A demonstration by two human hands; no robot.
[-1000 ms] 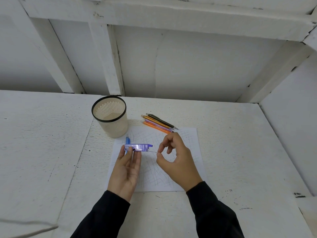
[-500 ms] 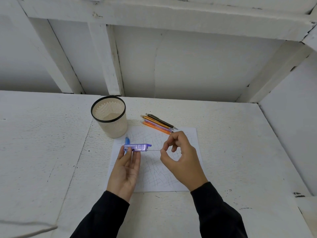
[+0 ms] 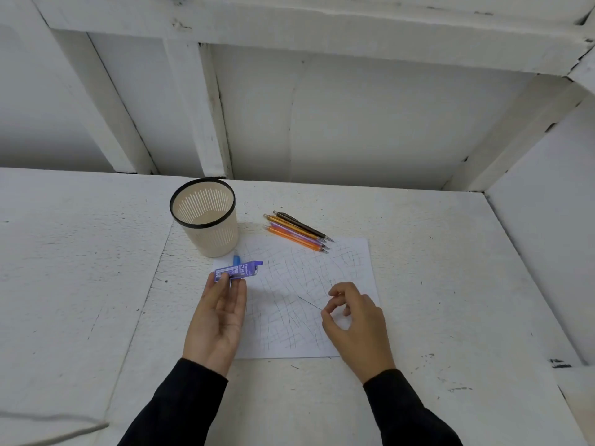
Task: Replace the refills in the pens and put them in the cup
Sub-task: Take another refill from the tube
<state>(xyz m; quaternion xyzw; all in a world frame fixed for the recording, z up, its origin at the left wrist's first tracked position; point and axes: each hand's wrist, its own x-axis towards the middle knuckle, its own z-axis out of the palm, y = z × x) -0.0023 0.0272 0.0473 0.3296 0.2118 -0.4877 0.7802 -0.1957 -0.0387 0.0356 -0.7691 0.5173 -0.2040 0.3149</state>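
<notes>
My left hand (image 3: 219, 312) holds a purple lead refill case (image 3: 237, 270) by its left end, with its cap end open toward the right. A blue pen (image 3: 236, 260) is held along with it, and only its top pokes out behind the case. My right hand (image 3: 352, 320) pinches a thin dark lead refill (image 3: 309, 303) between thumb and forefinger, low over the scribbled paper (image 3: 347, 262). Several pens (image 3: 297, 231) in orange, purple and black lie side by side beyond the paper. The beige slotted cup (image 3: 206, 217) with a black rim stands upright left of them.
Everything sits on a white painted table (image 3: 80, 268). A white wall with slanted beams (image 3: 199, 111) rises behind it, and a white side panel (image 3: 544, 252) closes the right. A grey cable (image 3: 48, 428) lies at the lower left.
My right hand drew the thin lead out of the refill case and moved right and toward me, down over the paper. My left hand stayed put with the case.
</notes>
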